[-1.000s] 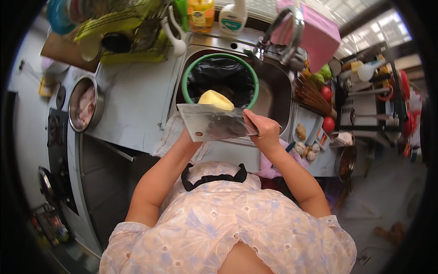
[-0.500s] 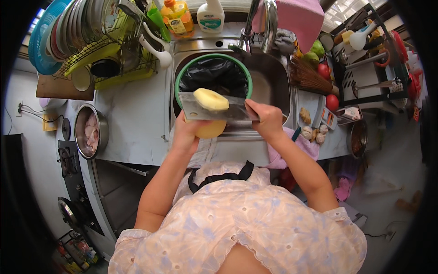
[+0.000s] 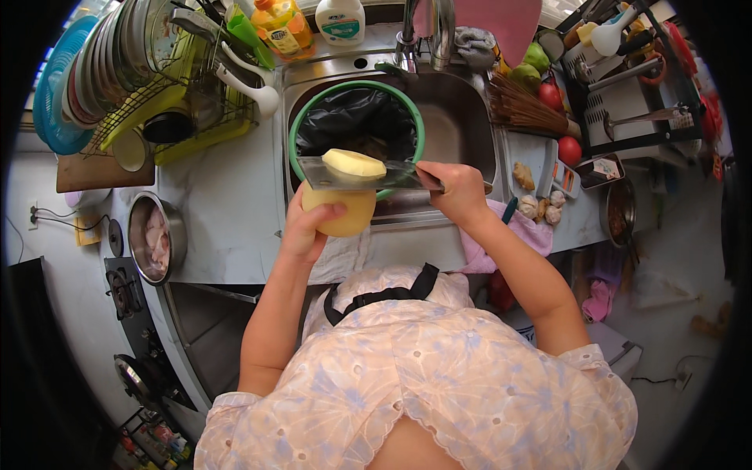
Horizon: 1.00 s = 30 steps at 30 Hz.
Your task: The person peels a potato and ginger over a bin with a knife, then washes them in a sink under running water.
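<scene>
My left hand point(image 3: 308, 231) is closed around a large pale-yellow peeled vegetable, like a potato point(image 3: 345, 215), held over the sink's front edge. My right hand point(image 3: 458, 196) grips a wide metal cleaver point(image 3: 403, 176), its blade lying nearly flat just above the vegetable. A pale-yellow cut slice point(image 3: 352, 161) rests on top of the blade. Behind them a green-rimmed bucket with a black liner point(image 3: 356, 117) stands in the steel sink point(image 3: 462, 133).
Left: dish rack point(image 3: 133, 98), steel bowl of raw meat point(image 3: 157, 243). Back: bottles point(image 3: 338, 19), faucet point(image 3: 439, 39). Right: garlic point(image 3: 529, 205), ginger point(image 3: 523, 176), tomatoes point(image 3: 569, 150), utensil rack point(image 3: 642, 117), pink cloth point(image 3: 489, 254) at the counter's edge.
The cleaver has flattened, and the slice now lies on its blade. My left hand and the whole vegetable, hidden behind the blade earlier, now show beneath it. The view has shifted.
</scene>
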### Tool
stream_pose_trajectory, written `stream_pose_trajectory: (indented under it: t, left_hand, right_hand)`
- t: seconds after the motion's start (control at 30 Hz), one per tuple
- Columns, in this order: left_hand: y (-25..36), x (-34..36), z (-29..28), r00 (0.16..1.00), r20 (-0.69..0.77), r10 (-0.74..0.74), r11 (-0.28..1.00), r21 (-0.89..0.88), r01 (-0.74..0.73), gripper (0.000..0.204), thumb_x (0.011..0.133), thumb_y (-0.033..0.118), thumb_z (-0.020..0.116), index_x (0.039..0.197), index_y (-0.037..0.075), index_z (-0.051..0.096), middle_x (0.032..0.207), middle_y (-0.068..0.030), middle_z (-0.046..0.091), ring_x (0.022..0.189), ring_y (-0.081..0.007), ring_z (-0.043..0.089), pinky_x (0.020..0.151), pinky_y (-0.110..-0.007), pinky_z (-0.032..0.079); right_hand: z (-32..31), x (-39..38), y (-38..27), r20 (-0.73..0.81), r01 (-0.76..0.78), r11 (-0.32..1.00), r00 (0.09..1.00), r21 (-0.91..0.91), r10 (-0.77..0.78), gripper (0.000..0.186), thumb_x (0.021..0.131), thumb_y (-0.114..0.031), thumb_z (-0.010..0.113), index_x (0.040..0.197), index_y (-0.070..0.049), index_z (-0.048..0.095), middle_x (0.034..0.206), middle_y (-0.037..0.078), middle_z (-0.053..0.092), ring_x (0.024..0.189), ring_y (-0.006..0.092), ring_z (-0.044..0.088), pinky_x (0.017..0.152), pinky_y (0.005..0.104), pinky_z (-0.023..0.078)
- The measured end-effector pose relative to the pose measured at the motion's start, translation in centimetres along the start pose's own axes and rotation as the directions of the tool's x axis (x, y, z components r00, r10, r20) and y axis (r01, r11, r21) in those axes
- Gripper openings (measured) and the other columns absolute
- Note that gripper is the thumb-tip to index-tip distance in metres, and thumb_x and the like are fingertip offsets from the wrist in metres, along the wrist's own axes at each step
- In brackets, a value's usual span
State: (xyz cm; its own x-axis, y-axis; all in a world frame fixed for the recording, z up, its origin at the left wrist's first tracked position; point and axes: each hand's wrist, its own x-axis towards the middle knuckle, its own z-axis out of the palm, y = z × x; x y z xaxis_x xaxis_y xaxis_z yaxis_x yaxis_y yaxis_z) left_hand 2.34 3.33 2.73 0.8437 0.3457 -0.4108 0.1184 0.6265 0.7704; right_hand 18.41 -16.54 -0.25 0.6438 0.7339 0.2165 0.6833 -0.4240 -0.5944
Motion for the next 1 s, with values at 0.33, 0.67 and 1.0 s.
stream_pose_trajectory:
  t: [0.33,0.67,1.0]
  left_hand:
    - [1.2,-0.6,-0.1,0.998,0.044,-0.034,0.999,0.029,0.033,0.064,0.062,0.009,0.067,0.122,0.001,0.045,0.112,-0.0103,0.056,0.104,-0.0216,0.055,0.091,-0.034,0.044]
    - [2.1,-2.1,-0.1,0.957,0.289,-0.001,1.000,-0.005,0.002,0.089,0.053,0.022,0.071,0.133,0.001,0.036,0.122,-0.0147,0.051,0.112,-0.0277,0.053,0.098,-0.038,0.042]
    - [6.3,-0.4,0.3,0.871,0.464,0.160,0.831,-0.539,0.135,0.087,0.073,0.054,0.063,0.136,0.003,0.031,0.121,-0.0215,0.049,0.103,-0.0371,0.057,0.103,-0.070,0.015]
  right_hand:
    - [0.5,-0.3,-0.4,-0.082,-0.013,0.999,0.996,0.050,0.017,0.014,0.060,0.000,0.058,0.067,-0.011,0.055,0.062,0.009,0.058,0.061,0.0312,0.058,0.052,0.0406,0.042]
    - [-2.1,0.1,2.1,-0.186,-0.107,0.992,0.978,-0.073,0.092,0.010,0.071,-0.008,0.063,0.080,-0.012,0.065,0.069,0.012,0.061,0.065,0.0322,0.060,0.054,0.0389,0.046]
    - [-4.1,1.6,3.0,-0.105,0.249,0.877,0.943,-0.411,-0.317,0.025,0.068,-0.006,0.061,0.092,-0.011,0.063,0.059,0.003,0.054,0.056,0.0230,0.056,0.053,0.0358,0.042]
